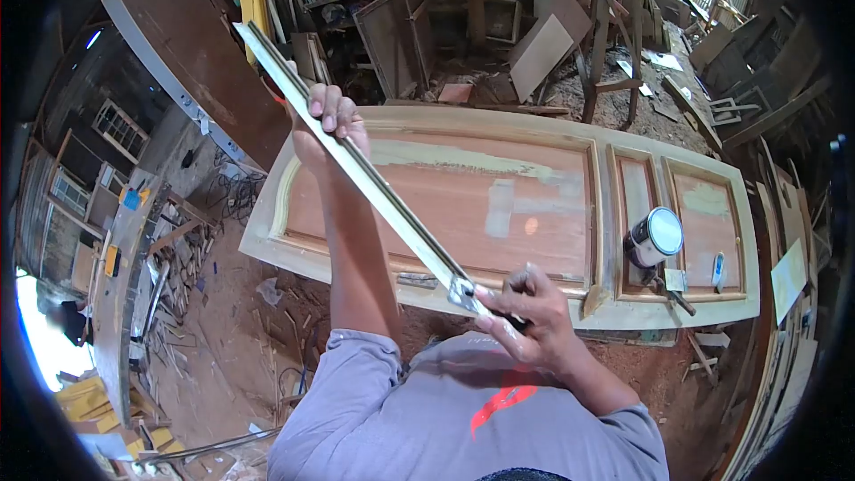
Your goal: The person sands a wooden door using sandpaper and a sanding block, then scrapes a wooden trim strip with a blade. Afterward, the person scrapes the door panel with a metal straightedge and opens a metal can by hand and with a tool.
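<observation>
My left hand (335, 121) is wrapped round the upper part of a long, narrow wooden moulding strip (383, 199), which slants from upper left down toward my chest. At its lower end, a small metal-bladed putty knife (463, 293) touches the strip. My right hand (537, 316) is closed on the knife's dark handle, with whitish smears on the fingers. Below the strip lies a wooden panel door (499, 295), its panels patched with pale filler. An opened-looking round can (655, 239) stands on the door's right part, beside a square-bladed tool (676, 281).
A blue-and-white cutter (718, 269) and a small wood piece (595, 300) lie on the door. To the left runs a long bench (120, 303) above scattered offcuts. A large brown board (191, 53) leans at upper left. Wooden stands (614, 44) and debris fill the back.
</observation>
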Tool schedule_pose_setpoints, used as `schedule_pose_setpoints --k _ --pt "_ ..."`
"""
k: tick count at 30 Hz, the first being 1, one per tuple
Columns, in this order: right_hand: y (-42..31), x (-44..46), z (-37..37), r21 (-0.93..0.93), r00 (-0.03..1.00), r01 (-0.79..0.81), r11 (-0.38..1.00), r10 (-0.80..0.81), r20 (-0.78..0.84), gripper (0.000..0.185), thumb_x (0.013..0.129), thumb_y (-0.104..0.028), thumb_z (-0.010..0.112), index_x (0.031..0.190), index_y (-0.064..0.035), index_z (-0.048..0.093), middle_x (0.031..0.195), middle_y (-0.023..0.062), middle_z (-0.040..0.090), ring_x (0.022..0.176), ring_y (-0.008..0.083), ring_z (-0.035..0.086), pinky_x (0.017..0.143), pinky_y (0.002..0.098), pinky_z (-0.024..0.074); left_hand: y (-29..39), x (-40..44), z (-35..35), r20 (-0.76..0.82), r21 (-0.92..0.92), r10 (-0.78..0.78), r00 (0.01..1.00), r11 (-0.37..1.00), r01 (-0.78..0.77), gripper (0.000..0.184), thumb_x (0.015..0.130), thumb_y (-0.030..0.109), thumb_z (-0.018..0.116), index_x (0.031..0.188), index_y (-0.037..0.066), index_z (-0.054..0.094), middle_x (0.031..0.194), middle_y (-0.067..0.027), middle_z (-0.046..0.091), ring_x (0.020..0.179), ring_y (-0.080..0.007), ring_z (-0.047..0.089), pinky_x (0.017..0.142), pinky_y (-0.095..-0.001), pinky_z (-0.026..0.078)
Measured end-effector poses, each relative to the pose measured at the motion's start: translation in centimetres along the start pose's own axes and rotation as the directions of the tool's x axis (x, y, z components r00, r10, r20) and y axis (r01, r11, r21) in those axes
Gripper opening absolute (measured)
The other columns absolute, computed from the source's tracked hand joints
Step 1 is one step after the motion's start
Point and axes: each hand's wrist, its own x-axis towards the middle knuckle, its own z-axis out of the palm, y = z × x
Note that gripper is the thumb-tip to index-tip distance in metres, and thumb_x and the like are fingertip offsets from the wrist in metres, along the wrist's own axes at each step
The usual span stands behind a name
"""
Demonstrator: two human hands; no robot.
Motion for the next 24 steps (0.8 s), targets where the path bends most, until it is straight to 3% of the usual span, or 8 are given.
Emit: schedule_pose_setpoints --k 5,9,13,17,22,24 --pt "0.5 1.0 1.1 0.030 0.997 0.049 0.998 -0.047 -0.056 0.037 0.083 -0.012 0.088 0.120 -0.0052 0.082 0.081 0.0086 0.056 0.069 0.0200 0.053 0.059 0.0322 0.0440 -2.7 -1.3 2.3 -0.091 -0.002 -0.039 0.995 0.999 0.039 0.048 0.109 0.005 0.044 0.157 -0.001 0.044 0.080 -0.0019 0.046 0.061 -0.0099 0.045 0.048 -0.0240 0.042" --pt "0.3 3.1 0.9 0.013 0.990 0.086 0.996 -0.084 -0.113 0.035 0.081 -0.010 0.087 0.116 -0.0043 0.083 0.081 0.0065 0.055 0.067 0.0159 0.050 0.057 0.0310 0.0392 -4.3 -1.9 1.9 -0.090 -0.008 -0.064 0.994 0.998 0.064 0.047 0.112 0.008 0.043 0.158 0.000 0.042 0.080 -0.0014 0.046 0.060 -0.0094 0.046 0.047 -0.0231 0.042" --pt "0.6 0.9 0.4 0.026 0.998 0.007 1.000 -0.005 -0.065 0.036 0.081 -0.010 0.087 0.116 -0.0049 0.083 0.080 0.0065 0.055 0.066 0.0157 0.051 0.057 0.0309 0.0387 -3.4 -0.7 1.4 -0.097 0.004 -0.041 0.994 0.999 0.042 0.050 0.112 0.009 0.045 0.160 0.001 0.039 0.080 -0.0014 0.046 0.061 -0.0082 0.046 0.047 -0.0227 0.043" --pt "0.2 4.9 0.3 -0.028 0.983 0.112 0.993 -0.115 -0.143 0.035 0.085 -0.012 0.087 0.120 -0.0051 0.081 0.081 0.0088 0.054 0.067 0.0194 0.050 0.058 0.0335 0.0412 -7.1 -3.2 3.7 -0.118 -0.027 -0.135 0.984 0.991 0.133 0.049 0.114 0.014 0.041 0.162 0.002 0.038 0.078 -0.0008 0.044 0.060 -0.0088 0.044 0.047 -0.0226 0.041" --pt "0.5 4.1 0.2 -0.024 0.988 0.076 0.997 -0.078 -0.134 0.036 0.086 -0.013 0.086 0.120 -0.0017 0.080 0.077 0.0101 0.057 0.067 0.0202 0.053 0.059 0.0341 0.0440 -6.8 -2.6 3.4 -0.107 0.005 -0.121 0.987 0.993 0.122 0.051 0.116 0.019 0.040 0.164 0.003 0.035 0.078 -0.0005 0.044 0.061 -0.0086 0.044 0.049 -0.0226 0.042" --pt "0.7 3.9 0.4 0.007 0.991 0.057 0.998 -0.056 -0.120 0.035 0.086 -0.013 0.086 0.119 -0.0019 0.081 0.076 0.0098 0.056 0.067 0.0197 0.053 0.058 0.0338 0.0439 -6.8 -2.6 3.5 -0.141 0.099 -0.131 0.981 0.984 0.146 0.051 0.116 0.020 0.041 0.164 0.005 0.035 0.077 0.0000 0.043 0.061 -0.0084 0.042 0.051 -0.0228 0.041"
